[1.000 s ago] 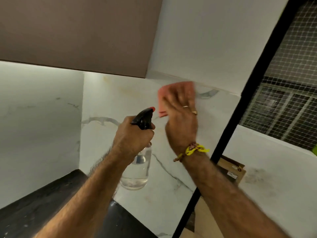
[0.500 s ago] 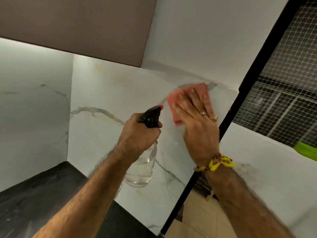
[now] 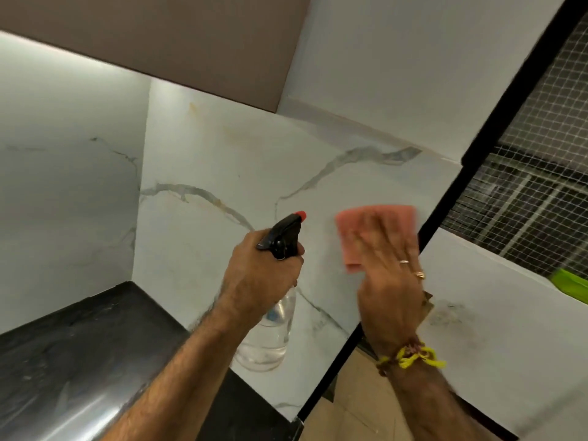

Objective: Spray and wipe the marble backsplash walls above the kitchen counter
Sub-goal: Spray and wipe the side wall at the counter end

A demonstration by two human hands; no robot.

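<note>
The white marble backsplash wall with grey veins fills the middle of the view, above a black counter. My left hand grips a clear spray bottle by its black trigger head, red nozzle tip pointing at the wall. My right hand, blurred by motion, presses a pink cloth flat against the marble near the wall's right edge. Rings and a yellow wrist thread show on that hand.
A brown upper cabinet hangs overhead. A black frame post runs diagonally beside the wall's right edge, with wire mesh behind it. A second marble wall meets the corner at left. Something green sits at the far right.
My right hand with the pink cloth has slid down the marble from near its top edge to mid height. The left hand has kept the bottle in about the same place.
</note>
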